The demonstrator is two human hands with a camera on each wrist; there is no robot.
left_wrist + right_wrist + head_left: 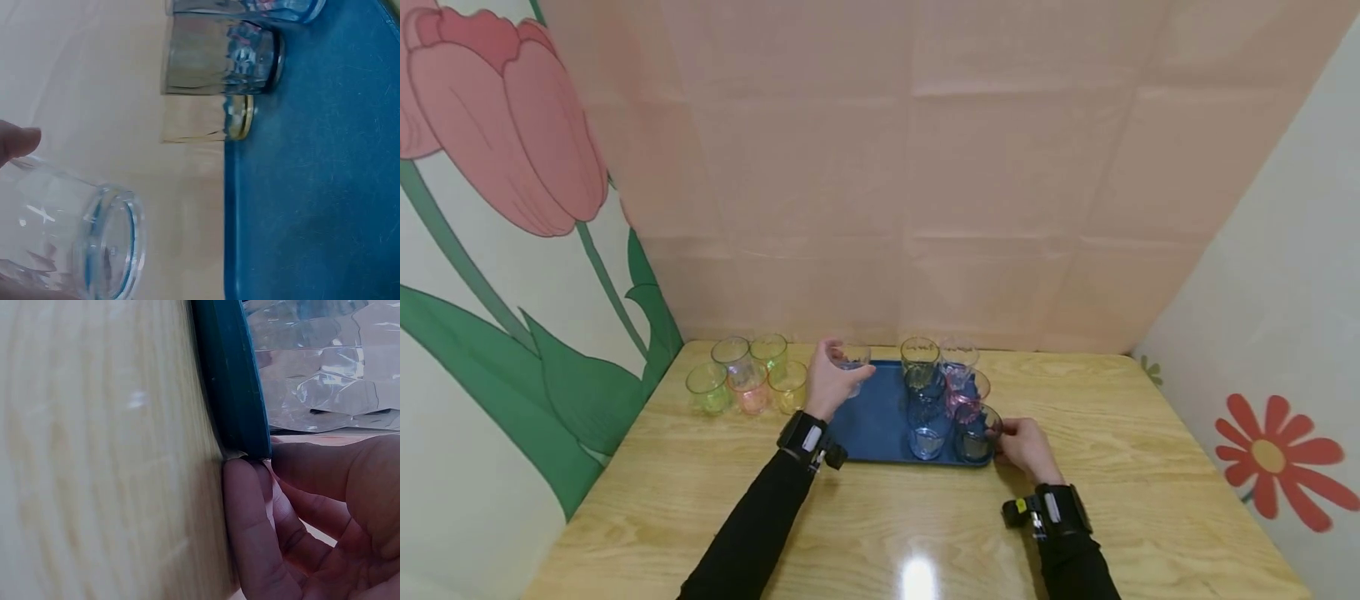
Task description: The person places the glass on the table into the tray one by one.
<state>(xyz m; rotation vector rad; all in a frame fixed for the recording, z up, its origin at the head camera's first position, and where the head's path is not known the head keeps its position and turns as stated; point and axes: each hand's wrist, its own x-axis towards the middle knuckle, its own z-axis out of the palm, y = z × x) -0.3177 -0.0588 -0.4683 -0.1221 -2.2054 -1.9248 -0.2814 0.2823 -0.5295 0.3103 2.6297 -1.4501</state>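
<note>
A clear glass (pixel 852 357) is held in my left hand (pixel 831 379), above the back left part of the blue tray (pixel 868 429). In the left wrist view the glass (pixel 112 244) is apart from the tray surface (pixel 300 206), and only a fingertip (pixel 22 140) shows plainly. My right hand (pixel 1028 448) pinches the tray's right front corner. The right wrist view has the thumb (pixel 325 465) at the tray rim (pixel 234 375) and fingers (pixel 253 525) low against the table. Beside that hand stands a dark grey glass (pixel 976 437) on the tray.
Several tinted glasses fill the tray's right half, among them a blue one (pixel 927 440) and a pink one (pixel 966 390). Left of the tray, a group on the wooden table (pixel 925 517) includes green (pixel 707 389), pink (pixel 749 393) and yellow (pixel 787 387) glasses. A pink-covered wall (pixel 910 208) rises behind.
</note>
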